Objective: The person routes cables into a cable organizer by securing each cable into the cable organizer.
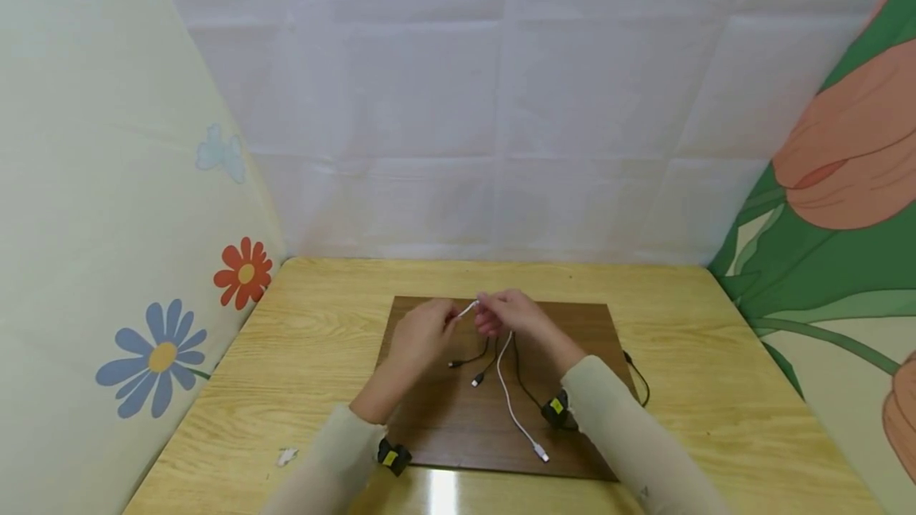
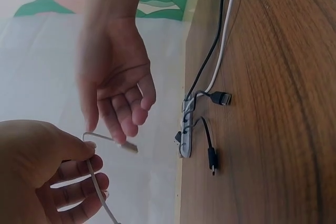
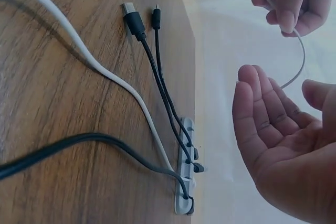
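Observation:
My left hand (image 1: pixel 422 332) pinches a thin white cable (image 2: pixel 94 179) between thumb and fingers, above the far part of the brown board. A small plug (image 2: pixel 128 148) ends this cable. My right hand (image 3: pixel 286 145) has its fingers extended and palm showing, its fingertips right at the plug in the left wrist view. A pale cable clip strip (image 3: pixel 184 182) sits at the board's far edge below the hands. Through its slots run black cables and a white cable (image 3: pixel 100 66). Two short black ends, one with a USB plug (image 2: pixel 220 98), the other with a slim plug (image 2: pixel 212 158), lie over the board.
The brown board (image 1: pixel 458 435) lies on a wooden table (image 1: pixel 322 324). On it rests a white USB plug (image 1: pixel 541 452). A black cable (image 1: pixel 644 384) hangs past the board's right edge. A white scrap (image 1: pixel 287 456) lies at left. Behind is a white sheet (image 1: pixel 501 125).

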Demonstrator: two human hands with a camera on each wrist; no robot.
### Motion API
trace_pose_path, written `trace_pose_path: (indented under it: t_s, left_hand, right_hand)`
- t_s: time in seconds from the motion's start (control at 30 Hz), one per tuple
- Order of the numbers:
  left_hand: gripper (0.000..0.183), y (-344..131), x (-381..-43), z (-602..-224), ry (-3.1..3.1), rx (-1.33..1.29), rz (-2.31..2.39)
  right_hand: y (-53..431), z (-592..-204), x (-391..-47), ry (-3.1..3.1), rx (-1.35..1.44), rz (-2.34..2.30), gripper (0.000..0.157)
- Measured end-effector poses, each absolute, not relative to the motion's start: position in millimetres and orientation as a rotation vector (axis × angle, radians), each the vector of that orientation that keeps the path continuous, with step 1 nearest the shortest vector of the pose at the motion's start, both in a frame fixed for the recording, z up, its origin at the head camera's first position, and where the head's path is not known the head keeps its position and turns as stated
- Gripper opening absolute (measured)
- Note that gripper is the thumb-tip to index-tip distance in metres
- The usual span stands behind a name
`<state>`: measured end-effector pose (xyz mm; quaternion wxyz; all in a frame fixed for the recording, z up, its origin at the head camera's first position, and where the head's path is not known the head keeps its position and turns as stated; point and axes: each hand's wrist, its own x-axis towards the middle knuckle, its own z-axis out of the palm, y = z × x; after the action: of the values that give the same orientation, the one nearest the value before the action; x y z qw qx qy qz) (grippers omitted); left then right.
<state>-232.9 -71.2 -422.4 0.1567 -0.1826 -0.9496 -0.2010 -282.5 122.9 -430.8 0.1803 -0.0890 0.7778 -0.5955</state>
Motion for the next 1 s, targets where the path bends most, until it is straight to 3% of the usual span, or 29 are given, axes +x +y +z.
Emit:
trace_pose_path:
  t_s: [0.6,0.87,1.0]
  left_hand:
    - [0.011,-62,-230,-436,-2.759,-0.687,-0.495]
    - [0.007,-63,-232,-439,-2.748,-0.698,-0.457]
    - [0.010,-64,-235,-441,-2.794,-0.687,-0.458]
  right_hand:
    - [116,-440,-294,2.031,0.012,-1.895,0.032]
    - [117,-438,-299,1.941,0.103,-2.049,0.043]
    - [121,-437,-302,1.988,0.095,-2.019,0.040]
